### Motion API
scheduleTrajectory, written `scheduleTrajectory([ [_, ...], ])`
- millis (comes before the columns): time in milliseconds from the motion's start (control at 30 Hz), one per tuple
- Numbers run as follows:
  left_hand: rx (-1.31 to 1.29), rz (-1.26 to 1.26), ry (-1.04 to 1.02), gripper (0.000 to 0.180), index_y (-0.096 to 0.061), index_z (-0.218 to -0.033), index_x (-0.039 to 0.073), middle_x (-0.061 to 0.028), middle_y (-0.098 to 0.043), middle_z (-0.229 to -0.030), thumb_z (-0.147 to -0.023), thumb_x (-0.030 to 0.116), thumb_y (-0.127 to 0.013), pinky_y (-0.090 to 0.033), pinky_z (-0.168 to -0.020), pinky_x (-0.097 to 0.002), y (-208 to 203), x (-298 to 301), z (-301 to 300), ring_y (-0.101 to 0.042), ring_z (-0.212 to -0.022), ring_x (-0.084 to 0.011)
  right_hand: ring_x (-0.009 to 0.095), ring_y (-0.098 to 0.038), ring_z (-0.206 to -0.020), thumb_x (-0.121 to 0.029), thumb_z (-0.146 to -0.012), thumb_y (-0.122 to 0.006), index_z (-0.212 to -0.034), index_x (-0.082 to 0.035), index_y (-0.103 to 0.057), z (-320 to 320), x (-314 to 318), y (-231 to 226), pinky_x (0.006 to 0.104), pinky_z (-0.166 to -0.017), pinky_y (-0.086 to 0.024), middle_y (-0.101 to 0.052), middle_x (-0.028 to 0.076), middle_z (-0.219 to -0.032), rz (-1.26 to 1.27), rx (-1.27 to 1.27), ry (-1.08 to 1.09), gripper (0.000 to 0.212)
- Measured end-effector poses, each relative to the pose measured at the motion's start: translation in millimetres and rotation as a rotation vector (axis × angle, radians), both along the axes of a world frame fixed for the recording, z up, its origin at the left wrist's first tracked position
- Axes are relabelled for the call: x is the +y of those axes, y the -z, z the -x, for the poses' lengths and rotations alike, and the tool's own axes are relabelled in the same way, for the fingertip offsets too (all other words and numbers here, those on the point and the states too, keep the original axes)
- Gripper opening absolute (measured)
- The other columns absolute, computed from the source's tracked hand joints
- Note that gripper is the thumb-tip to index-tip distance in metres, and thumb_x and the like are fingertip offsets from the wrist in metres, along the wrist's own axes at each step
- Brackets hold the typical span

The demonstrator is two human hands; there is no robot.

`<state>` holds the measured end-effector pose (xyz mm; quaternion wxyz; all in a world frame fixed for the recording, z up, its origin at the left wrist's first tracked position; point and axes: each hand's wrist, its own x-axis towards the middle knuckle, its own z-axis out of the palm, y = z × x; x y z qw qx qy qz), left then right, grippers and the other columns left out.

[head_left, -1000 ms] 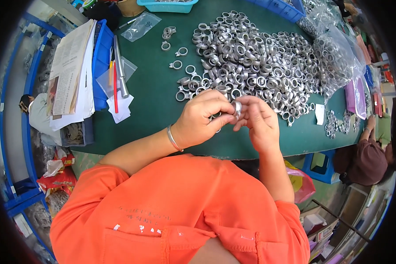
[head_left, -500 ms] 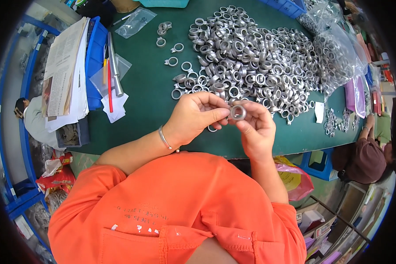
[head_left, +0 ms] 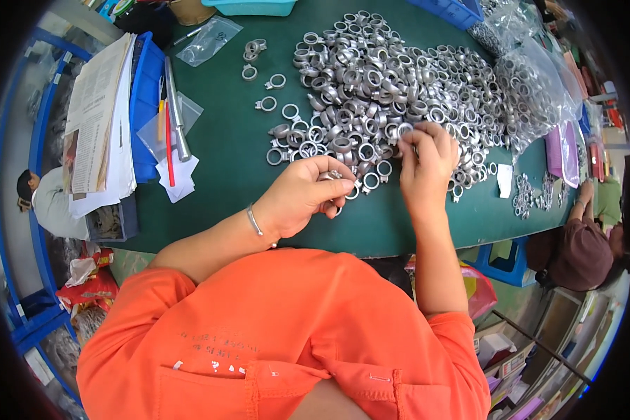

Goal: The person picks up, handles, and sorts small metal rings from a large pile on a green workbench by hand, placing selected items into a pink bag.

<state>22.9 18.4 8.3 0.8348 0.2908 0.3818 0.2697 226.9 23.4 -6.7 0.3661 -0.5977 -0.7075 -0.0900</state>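
Note:
A big heap of grey metal rings (head_left: 371, 77), each with a small tab, covers the middle of the green table (head_left: 210, 140). My left hand (head_left: 294, 196) is closed just in front of the heap. Between its thumb and curled fingers shows part of a metal ring (head_left: 331, 175); whether more rings sit in the palm is hidden. Farther right, my right hand (head_left: 430, 164) reaches onto the heap's front side. Its thumb and fingertips pinch at a metal ring (head_left: 404, 131), partly covered by the fingers. Several loose rings (head_left: 276, 81) lie left of the heap.
At left stands a blue tray (head_left: 143, 105) with papers (head_left: 94, 119), a red pen (head_left: 169, 143) and a metal tool (head_left: 176, 112) beside it. A clear plastic bag of rings (head_left: 535, 98) borders the heap at right. A co-worker (head_left: 574, 252) sits at far right.
My hands have moved apart. The ring that was held up between both is now at my left hand, as it seems, and my right hand has gone forward and right onto the heap.

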Motion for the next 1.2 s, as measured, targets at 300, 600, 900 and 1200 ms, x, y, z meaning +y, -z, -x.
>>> scheduleTrajectory([
  [300,0.146,-0.263,-0.028,0.012,-0.061,-0.092,0.000,-0.0017,-0.058,-0.077,-0.081,0.005,-0.061,-0.043,-0.054,-0.0176,-6,1,-3,-0.054,-0.063,-0.0065,0.013,-0.055,-0.079,0.005,-0.076,-0.061,-0.084,0.000,-0.055,42,-46,5,0.0233,-0.069,-0.047,-0.057,0.009,-0.094,0.412,1.026,-0.357,0.012],
  [600,0.258,-0.712,-0.013,0.007,-0.061,-0.086,0.000,-0.0023,-0.057,-0.087,-0.079,0.002,-0.062,-0.044,-0.056,-0.0190,3,-3,-1,-0.053,-0.070,-0.0067,0.014,-0.057,-0.078,0.000,-0.085,-0.053,-0.097,0.001,-0.055,40,-52,-5,0.0245,-0.069,-0.047,-0.059,0.007,-0.090,0.606,1.260,-0.401,0.012],
  [900,0.292,-0.538,0.035,0.012,-0.058,-0.090,0.000,-0.0008,-0.058,-0.087,-0.080,0.002,-0.063,-0.046,-0.064,-0.0195,-1,-4,1,-0.054,-0.076,-0.0057,0.018,-0.057,-0.092,0.009,-0.074,-0.062,-0.111,-0.002,-0.044,35,-53,3,0.0278,-0.078,-0.049,-0.057,0.016,-0.105,0.520,1.669,-0.574,0.042],
  [1200,0.223,-0.582,0.017,0.014,-0.059,-0.095,-0.002,-0.0060,-0.057,-0.093,-0.081,0.001,-0.061,-0.048,-0.062,-0.0204,0,-4,2,-0.057,-0.072,-0.0090,0.016,-0.055,-0.083,0.011,-0.068,-0.067,-0.111,-0.001,-0.043,41,-57,7,0.0247,-0.069,-0.045,-0.057,0.014,-0.099,0.193,1.008,-0.469,0.051],
])
